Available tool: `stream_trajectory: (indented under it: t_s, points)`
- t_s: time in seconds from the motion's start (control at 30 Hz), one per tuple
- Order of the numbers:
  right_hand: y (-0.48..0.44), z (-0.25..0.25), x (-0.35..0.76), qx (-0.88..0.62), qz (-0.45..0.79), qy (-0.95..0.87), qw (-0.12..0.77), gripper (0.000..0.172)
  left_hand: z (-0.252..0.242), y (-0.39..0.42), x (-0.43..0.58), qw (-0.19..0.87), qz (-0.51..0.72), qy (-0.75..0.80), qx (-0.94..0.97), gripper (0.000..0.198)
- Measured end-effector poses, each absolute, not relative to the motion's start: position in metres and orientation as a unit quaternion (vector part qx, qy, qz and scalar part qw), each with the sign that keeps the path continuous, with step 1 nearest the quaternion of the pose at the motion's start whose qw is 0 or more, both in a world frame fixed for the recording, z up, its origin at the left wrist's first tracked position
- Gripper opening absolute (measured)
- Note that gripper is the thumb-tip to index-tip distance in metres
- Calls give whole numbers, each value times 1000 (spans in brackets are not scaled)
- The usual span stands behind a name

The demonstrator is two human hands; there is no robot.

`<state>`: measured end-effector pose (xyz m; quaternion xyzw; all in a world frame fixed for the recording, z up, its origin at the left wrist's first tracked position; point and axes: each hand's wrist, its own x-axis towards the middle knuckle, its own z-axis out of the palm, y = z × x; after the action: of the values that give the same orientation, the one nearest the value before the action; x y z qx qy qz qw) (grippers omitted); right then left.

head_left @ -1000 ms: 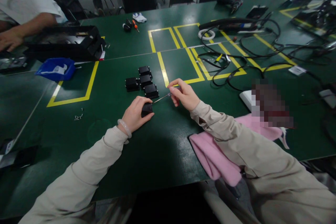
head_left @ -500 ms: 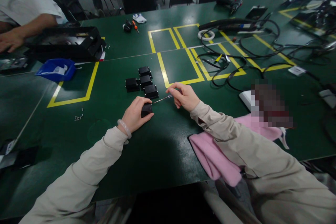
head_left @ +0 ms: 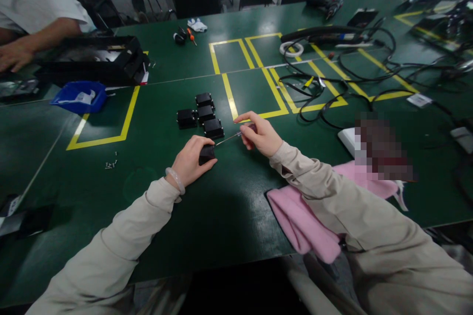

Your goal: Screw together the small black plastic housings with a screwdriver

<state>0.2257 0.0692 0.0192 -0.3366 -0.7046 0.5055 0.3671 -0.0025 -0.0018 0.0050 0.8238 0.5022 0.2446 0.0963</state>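
My left hand (head_left: 194, 160) is closed around a small black box-like part (head_left: 206, 155), holding it on the green table. In my right hand (head_left: 260, 134) is a screwdriver (head_left: 229, 138), its thin shaft pointing left. The tip meets the upper right corner of the black part; the screw there is too small to make out. My right index finger is lifted off the handle while the other fingers curl around it. Just beyond my left hand lie several similar black parts (head_left: 213, 128) with shiny screws at their corners. Several loose screws (head_left: 110, 164) lie to the left.
A blue tray (head_left: 79, 98) and a black case (head_left: 127, 66) stand at the left, near a co-worker's hand (head_left: 16, 55). Black cables (head_left: 342, 66) sprawl across the right side. Pink cloth (head_left: 303, 221) lies under my right forearm. Yellow tape (head_left: 258, 116) marks the table (head_left: 229, 216).
My right index finger has straightened and lifted a little from the screwdriver, and more of the handle shows. My left hand and the black part keep their place.
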Motion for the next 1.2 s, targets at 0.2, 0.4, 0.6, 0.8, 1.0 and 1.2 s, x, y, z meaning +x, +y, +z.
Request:
stream_trajectory:
  t_s: [0.2, 0.4, 0.6, 0.8, 1.0, 1.2]
  points:
    - [68, 19, 226, -337, 517, -702, 357, 16, 5, -1, -3, 92, 247, 498, 826, 34]
    - [66, 21, 225, -325, 487, -719, 373, 14, 6, -2, -3, 91, 242, 503, 825, 33]
    - [63, 22, 224, -338, 473, -725, 369, 11, 6, -2, -3, 90, 244, 506, 822, 33]
    - [65, 23, 224, -339, 428, -751, 371, 12, 7, -1, -3, 89, 240, 499, 828, 33]
    - [66, 25, 224, -344, 449, -745, 355, 15, 7, -2, -2, 93, 249, 497, 826, 32]
    - [65, 25, 224, -363, 472, -726, 345, 13, 6, -1, -2, 91, 244, 498, 827, 34]
